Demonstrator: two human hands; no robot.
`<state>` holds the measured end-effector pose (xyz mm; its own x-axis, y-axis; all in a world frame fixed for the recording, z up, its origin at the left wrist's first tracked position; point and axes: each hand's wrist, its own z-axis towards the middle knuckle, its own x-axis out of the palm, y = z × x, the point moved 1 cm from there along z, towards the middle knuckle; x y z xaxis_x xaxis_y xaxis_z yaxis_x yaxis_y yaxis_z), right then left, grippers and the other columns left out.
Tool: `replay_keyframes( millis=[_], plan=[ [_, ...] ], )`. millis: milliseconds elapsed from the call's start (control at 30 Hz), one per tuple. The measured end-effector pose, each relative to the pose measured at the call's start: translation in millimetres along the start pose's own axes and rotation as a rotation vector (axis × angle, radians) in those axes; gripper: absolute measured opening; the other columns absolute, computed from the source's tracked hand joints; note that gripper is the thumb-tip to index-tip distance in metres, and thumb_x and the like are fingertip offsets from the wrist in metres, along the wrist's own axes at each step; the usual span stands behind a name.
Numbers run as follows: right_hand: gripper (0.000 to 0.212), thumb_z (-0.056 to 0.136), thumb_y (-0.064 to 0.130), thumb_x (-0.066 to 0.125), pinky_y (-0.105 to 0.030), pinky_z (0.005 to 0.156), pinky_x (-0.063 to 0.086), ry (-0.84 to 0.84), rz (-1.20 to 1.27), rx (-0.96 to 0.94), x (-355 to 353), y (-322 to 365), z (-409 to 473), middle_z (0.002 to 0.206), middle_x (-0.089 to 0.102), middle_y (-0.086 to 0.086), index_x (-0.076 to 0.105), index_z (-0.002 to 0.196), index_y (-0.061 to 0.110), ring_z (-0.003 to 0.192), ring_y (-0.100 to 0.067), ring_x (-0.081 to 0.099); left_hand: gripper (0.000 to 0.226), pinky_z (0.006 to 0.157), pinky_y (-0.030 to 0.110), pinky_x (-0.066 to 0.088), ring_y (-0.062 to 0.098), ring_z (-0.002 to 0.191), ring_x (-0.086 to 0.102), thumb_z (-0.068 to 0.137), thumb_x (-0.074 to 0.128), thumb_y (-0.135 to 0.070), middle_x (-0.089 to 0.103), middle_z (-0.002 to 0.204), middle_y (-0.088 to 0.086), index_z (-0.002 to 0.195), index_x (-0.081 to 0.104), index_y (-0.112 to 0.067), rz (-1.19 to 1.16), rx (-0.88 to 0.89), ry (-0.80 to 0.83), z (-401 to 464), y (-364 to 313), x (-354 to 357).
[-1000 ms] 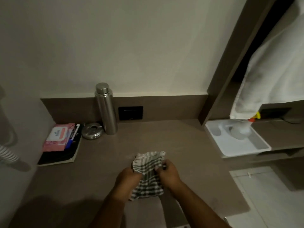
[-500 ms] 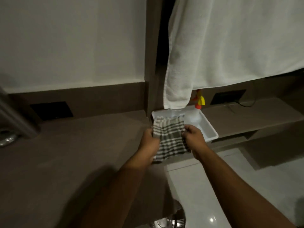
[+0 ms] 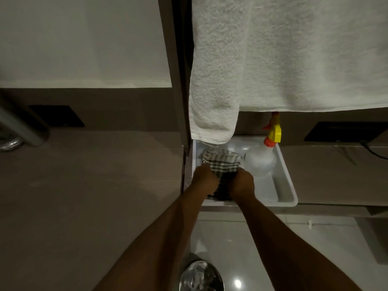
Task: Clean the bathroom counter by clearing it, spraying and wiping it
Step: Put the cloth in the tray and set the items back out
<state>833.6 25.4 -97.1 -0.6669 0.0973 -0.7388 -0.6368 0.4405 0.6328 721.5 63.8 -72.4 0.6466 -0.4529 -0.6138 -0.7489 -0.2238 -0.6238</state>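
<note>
A folded grey-and-white checked cloth (image 3: 222, 159) lies in the left half of a white plastic tray (image 3: 285, 185). My left hand (image 3: 204, 179) grips its left side and my right hand (image 3: 241, 182) grips its right side; both hands are over the tray. A clear spray bottle (image 3: 260, 159) with an orange and yellow trigger head stands in the tray just right of the cloth. The brown bathroom counter (image 3: 88, 185) stretches to the left of the tray.
A large white towel (image 3: 283, 59) hangs above the tray, its lower corner almost touching the cloth. A steel bottle (image 3: 23, 127) and a round metal dish (image 3: 8, 143) sit at the counter's far left. A metal bin (image 3: 201, 277) stands on the floor below.
The view and both hands moved right from the counter's middle to the tray. The checked cloth went along, was lowered, and now rests inside the tray.
</note>
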Motion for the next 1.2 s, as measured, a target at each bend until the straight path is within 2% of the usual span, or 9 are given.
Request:
replay_keyframes(
  millis=[167,267,367,467,667,800,1033,1167,1200],
  plan=[
    [0.014,0.090,0.004,0.057,-0.027,0.070,0.040,-0.042,0.030,0.076,-22.8,4.6,-5.6,0.100,0.069,-0.023,0.065,0.097,-0.006,0.093,-0.036,0.065,0.033,0.098,0.036,0.045,0.036,0.121,0.054,0.095,0.046,-0.003,0.053,0.133,0.024,0.126,0.053,0.005,-0.002,-0.064,0.060,-16.0,-12.2,-13.2],
    [0.018,0.091,0.010,0.060,-0.028,0.076,0.044,-0.009,0.059,0.067,-37.1,8.1,-15.7,0.104,0.069,-0.020,0.065,0.102,-0.003,0.098,-0.035,0.064,0.025,0.088,0.034,0.050,0.037,0.108,0.061,0.089,0.053,-0.005,0.064,0.117,0.024,0.110,0.063,0.005,-0.194,-0.018,-0.020,-40.3,-6.0,-31.9],
    [0.028,0.090,0.015,0.060,-0.035,0.089,0.049,0.047,0.082,0.056,-42.5,24.8,-35.2,0.114,0.069,-0.019,0.064,0.113,0.000,0.105,-0.033,0.064,0.018,0.089,0.036,0.051,0.030,0.098,0.066,0.085,0.061,-0.011,0.071,0.106,0.017,0.098,0.070,-0.002,-0.339,0.018,-0.091,-72.2,7.4,-58.3],
    [0.031,0.088,0.019,0.062,-0.035,0.092,0.049,0.034,0.086,-0.011,-37.6,56.6,-67.5,0.117,0.069,-0.018,0.067,0.114,0.004,0.109,-0.035,0.063,0.005,0.075,0.035,0.053,0.025,0.079,0.065,0.080,0.066,-0.014,0.069,0.085,0.013,0.081,0.068,-0.009,-0.381,0.017,-0.143,-103.2,34.8,-89.5],
    [0.030,0.085,0.022,0.066,-0.030,0.076,0.045,0.015,0.030,-0.117,-5.9,153.3,-134.2,0.104,0.070,-0.023,0.068,0.105,-0.001,0.100,-0.037,0.066,0.028,0.091,0.042,0.054,0.035,0.101,0.066,0.085,0.064,-0.018,0.069,0.111,0.019,0.110,0.065,-0.005,-0.345,0.003,-0.239,-157.1,128.1,-187.2],
    [0.047,0.087,0.027,0.067,-0.033,0.093,0.047,0.000,0.007,-0.213,32.9,230.1,-181.9,0.122,0.067,-0.020,0.061,0.127,0.003,0.114,-0.034,0.062,0.039,0.096,0.048,0.052,0.038,0.109,0.063,0.087,0.061,-0.019,0.065,0.119,0.022,0.124,0.060,-0.006,-0.375,-0.022,-0.331,-193.7,205.2,-260.7],
    [0.058,0.090,0.037,0.063,-0.037,0.099,0.046,0.121,0.081,-0.294,119.2,347.0,-249.6,0.134,0.060,-0.014,0.049,0.140,0.010,0.121,-0.029,0.058,0.038,0.094,0.048,0.053,0.036,0.105,0.066,0.088,0.063,-0.020,0.067,0.115,0.018,0.124,0.061,-0.009,-0.460,-0.070,-0.487,-255.3,313.4,-362.2],
    [0.061,0.090,0.041,0.064,-0.038,0.097,0.047,0.156,0.094,-0.342,148.5,388.7,-261.4,0.134,0.059,-0.013,0.048,0.141,0.012,0.119,-0.028,0.059,0.009,0.077,0.040,0.055,0.030,0.086,0.066,0.088,0.062,-0.020,0.069,0.106,0.017,0.097,0.064,-0.021,-0.529,-0.079,-0.568,-263.8,344.2,-395.5],
    [0.062,0.089,0.043,0.063,-0.038,0.096,0.048,0.159,0.092,-0.360,152.5,396.7,-260.6,0.133,0.059,-0.013,0.048,0.141,0.013,0.118,-0.028,0.059,0.011,0.078,0.040,0.055,0.029,0.087,0.065,0.088,0.061,-0.020,0.068,0.109,0.015,0.099,0.064,-0.022,-0.537,-0.070,-0.583,-259.9,350.0,-400.1]
  ],
)
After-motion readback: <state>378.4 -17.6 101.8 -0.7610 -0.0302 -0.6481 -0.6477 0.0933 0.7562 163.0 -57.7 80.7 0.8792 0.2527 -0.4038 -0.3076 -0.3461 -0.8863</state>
